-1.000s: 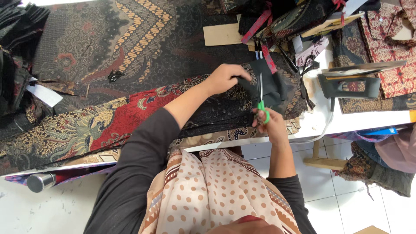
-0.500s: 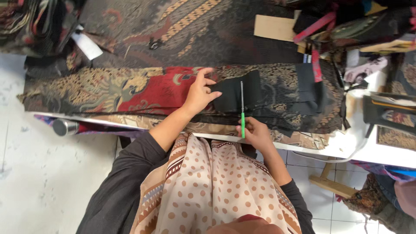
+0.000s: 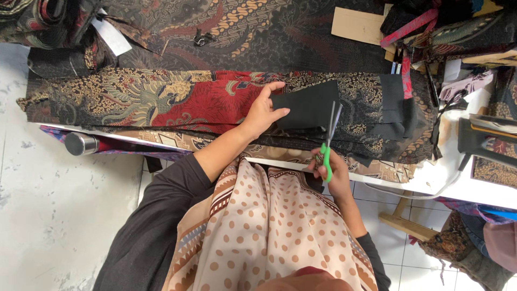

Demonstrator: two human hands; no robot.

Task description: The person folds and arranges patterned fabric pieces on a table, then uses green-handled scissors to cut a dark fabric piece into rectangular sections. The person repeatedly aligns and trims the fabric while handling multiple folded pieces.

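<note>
left hand [image 3: 262,113]: fingers spread, pressing black fabric piece [image 3: 305,110] flat on batik cloth [image 3: 161,99] near surface's front edge | right hand [image 3: 331,175]: closed around green-handled scissors [image 3: 328,143], blades parted at black piece's right edge

Tailoring workshop, patterned batik cloth [image 3: 161,102] spread over a worktable [image 3: 474,188], green-handled scissors [image 3: 327,145], fabric scraps [image 3: 431,32]

White rectangular tag [image 3: 111,35] on fabric, upper left

A metal cylinder [image 3: 82,144] and a cardboard piece [image 3: 358,25] lie apart.
</note>
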